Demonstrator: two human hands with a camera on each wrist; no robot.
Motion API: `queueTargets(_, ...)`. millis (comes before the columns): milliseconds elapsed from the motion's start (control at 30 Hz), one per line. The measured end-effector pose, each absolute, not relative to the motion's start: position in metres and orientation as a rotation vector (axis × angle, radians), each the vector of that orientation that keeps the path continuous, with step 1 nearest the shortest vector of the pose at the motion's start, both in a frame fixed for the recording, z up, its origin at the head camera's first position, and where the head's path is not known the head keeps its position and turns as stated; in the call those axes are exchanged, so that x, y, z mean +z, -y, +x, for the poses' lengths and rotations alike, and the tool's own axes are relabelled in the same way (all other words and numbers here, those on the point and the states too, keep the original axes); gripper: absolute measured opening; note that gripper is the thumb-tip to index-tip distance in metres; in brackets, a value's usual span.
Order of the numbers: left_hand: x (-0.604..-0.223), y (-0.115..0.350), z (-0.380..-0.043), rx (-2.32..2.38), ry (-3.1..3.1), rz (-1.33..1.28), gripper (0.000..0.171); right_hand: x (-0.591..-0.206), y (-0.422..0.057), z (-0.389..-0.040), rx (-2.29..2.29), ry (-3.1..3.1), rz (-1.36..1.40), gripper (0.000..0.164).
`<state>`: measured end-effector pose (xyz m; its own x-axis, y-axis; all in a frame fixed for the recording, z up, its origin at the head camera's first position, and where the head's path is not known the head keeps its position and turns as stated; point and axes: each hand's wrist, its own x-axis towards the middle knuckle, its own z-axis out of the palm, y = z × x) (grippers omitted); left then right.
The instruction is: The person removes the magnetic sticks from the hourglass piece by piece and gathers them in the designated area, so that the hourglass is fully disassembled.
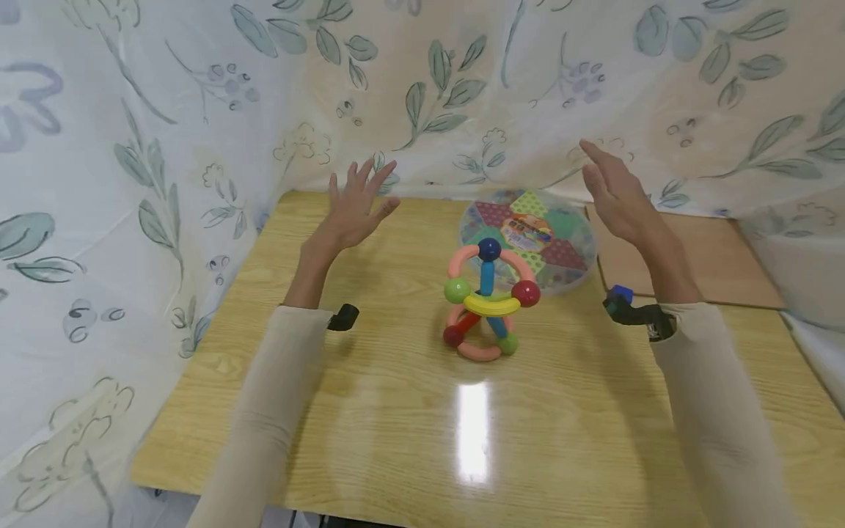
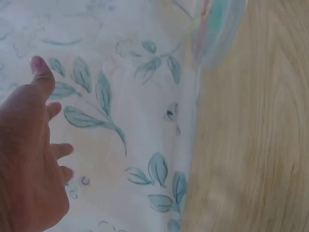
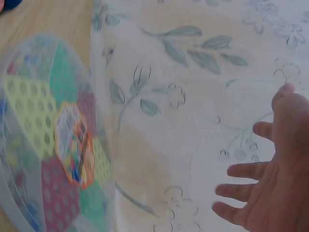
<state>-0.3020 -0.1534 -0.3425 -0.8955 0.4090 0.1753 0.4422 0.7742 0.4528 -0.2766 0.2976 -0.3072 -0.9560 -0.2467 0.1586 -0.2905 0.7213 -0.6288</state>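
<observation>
Both hands are raised over the table with fingers extended, and neither holds anything. My left hand [image 1: 356,205] is spread at the left, above the far part of the table; the left wrist view shows the same hand [image 2: 34,159] before the patterned cloth. On the right, my right hand [image 1: 617,194] is held up near the round container's right side, its fingers [image 3: 239,193] apart in the right wrist view. Between the forearms stands a toy frame [image 1: 488,301] of coloured balls joined by curved salmon and yellow rods and straight blue and red rods.
A round clear container [image 1: 561,253] with a patterned, labelled lid lies behind the toy frame. To its right lies a flat brown board [image 1: 719,257]. A small blue piece [image 1: 620,293] shows by the right wrist strap. Leaf-patterned cloth [image 1: 422,95] hangs around the wooden table [image 1: 389,411].
</observation>
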Motion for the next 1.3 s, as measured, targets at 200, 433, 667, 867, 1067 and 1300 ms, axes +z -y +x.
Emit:
queueTargets(200,-0.340,0.137,-0.282,-1.113,2.829,-0.845,0.089,-0.316,-0.258,-0.254,1.484,2.673,0.397,0.061)
queueTargets(433,-0.322,0.104,-0.236,-1.650,2.945,-0.926,0.051,-0.325,-0.218,-0.215,2.188,2.440,0.425,0.062)
queueTargets(667,-0.315,0.071,-0.207,-1.810,3.000,-0.874,0.053,-0.330,-0.187,-0.187,2.559,2.390,0.121,0.057)
queueTargets(867,-0.322,0.060,-0.205,-1.650,3.000,-0.884,0.054,-0.333,-0.171,-0.187,2.554,2.400,0.030,0.052)
queueTargets(1067,-0.332,0.058,-0.202,-1.646,2.937,-0.903,0.044,-0.337,-0.161,-0.190,2.498,2.419,-0.024,0.044)
queueTargets(1300,-0.336,0.055,-0.202,-1.614,2.917,-0.885,0.039,-0.338,-0.161,-0.194,2.481,2.444,0.003,0.042)
